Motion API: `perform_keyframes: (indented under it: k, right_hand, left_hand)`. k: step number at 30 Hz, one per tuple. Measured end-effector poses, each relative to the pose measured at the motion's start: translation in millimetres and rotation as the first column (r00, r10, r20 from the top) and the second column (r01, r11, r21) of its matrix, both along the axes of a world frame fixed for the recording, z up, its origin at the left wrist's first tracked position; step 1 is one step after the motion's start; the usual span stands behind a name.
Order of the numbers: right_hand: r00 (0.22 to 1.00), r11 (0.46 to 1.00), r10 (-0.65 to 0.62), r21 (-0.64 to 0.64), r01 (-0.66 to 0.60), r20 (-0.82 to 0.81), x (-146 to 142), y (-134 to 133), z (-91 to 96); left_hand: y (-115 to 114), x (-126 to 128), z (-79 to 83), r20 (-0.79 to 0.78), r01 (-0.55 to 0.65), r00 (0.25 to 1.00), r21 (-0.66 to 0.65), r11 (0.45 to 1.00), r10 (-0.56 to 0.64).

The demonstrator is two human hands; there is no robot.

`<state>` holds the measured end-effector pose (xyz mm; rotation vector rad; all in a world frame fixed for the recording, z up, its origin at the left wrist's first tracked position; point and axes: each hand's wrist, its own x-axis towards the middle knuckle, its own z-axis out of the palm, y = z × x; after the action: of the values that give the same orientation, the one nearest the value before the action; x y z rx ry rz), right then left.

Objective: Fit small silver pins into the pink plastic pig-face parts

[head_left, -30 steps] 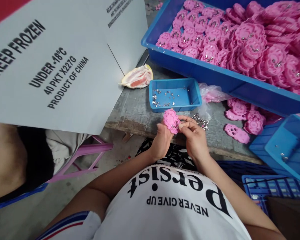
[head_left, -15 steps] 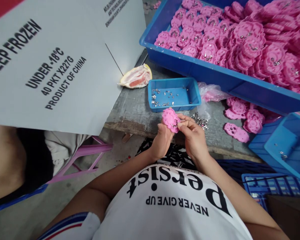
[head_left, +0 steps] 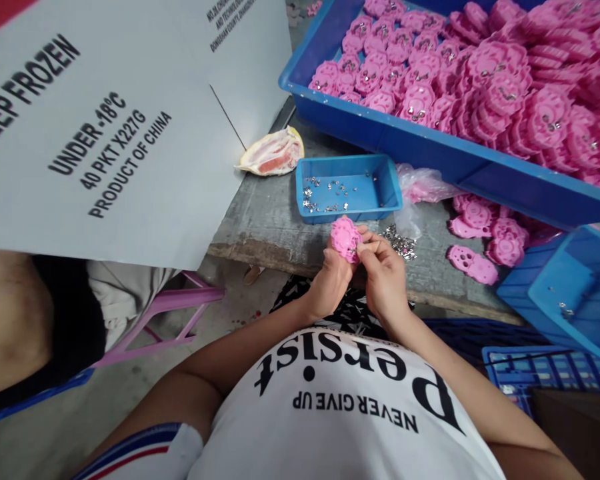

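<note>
My left hand is closed on a pink scalloped plastic piece, held upright over the table's front edge. The fingers of my right hand pinch at the lower right of that same piece; any small part between those fingertips is too small to make out. A pile of small shiny metal parts lies on the table just beyond my right hand. Behind the held piece stands a small blue tray with scattered metal bits inside. More pink plastic pieces lie to the right.
A large blue crate full of pink pieces fills the back right. A tilted blue bin stands at the right edge. A fruit wedge and a big white carton are at the left. A clear bag lies beside the tray.
Both hands stay on the pink piece. It has shifted slightly to the right and turned a little in my left hand.
</note>
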<state>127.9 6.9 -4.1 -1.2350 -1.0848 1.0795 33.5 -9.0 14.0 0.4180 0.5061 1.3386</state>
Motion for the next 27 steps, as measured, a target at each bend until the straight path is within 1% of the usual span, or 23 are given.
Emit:
perform_keyframes:
  k: [2,5,6,8,12,15,17,19,22,24,27]
  right_hand:
    - [1.0,1.0,0.001,0.022,-0.001,0.016,-0.8,0.7,-2.2]
    - [1.0,0.999,0.005,0.035,-0.005,-0.018,-1.5,1.9,-3.5]
    - [0.999,0.999,0.012,0.033,-0.011,-0.036,-1.3,2.0,-3.5]
    - [0.999,1.0,0.013,0.021,-0.012,-0.047,0.5,1.8,-3.2]
    - [0.998,0.999,-0.052,-0.009,0.052,0.023,6.6,0.7,-3.0]
    - [0.998,0.998,-0.059,-0.01,0.059,0.03,11.6,1.5,-2.7]
    - [0.997,0.998,-0.067,0.022,0.066,0.048,15.6,3.1,-1.7]
    - [0.993,0.995,-0.077,0.076,0.071,0.087,20.8,5.1,-0.1]
    - [0.986,0.99,-0.065,0.135,0.044,0.155,29.2,7.9,3.4]
    - [0.976,0.988,-0.045,0.154,0.012,0.215,33.6,9.3,6.6]
    - [0.933,0.978,-0.024,0.201,-0.052,0.358,36.8,10.3,12.2]
  left_hand:
    - [1.3,0.1,0.6,0.022,-0.011,1.0,0.02,1.0,0.011]
    - [4.3,-1.5,3.0,0.008,0.012,1.0,0.054,0.998,-0.012]
    - [5.3,-2.2,4.5,0.01,0.017,1.0,0.037,0.999,-0.017]
    - [7.3,-3.8,8.8,0.036,0.01,0.999,-0.042,0.999,-0.009]
    - [11.2,-6.6,16.7,0.088,-0.015,0.996,-0.198,0.98,0.033]
    - [14.1,-9.0,16.5,0.101,-0.016,0.994,-0.237,0.971,0.041]
    - [16.1,-11.9,13.8,0.101,-0.004,0.994,-0.259,0.966,0.031]
    - [18.3,-16.2,11.3,0.089,0.023,0.996,-0.315,0.949,0.005]
    - [21.8,-24.4,12.1,0.05,0.057,0.998,-0.421,0.905,-0.04]
    - [23.9,-29.7,16.5,0.051,0.09,0.996,-0.46,0.884,-0.074]
    - [25.7,-36.5,25.7,0.095,0.164,0.986,-0.469,0.868,-0.135]
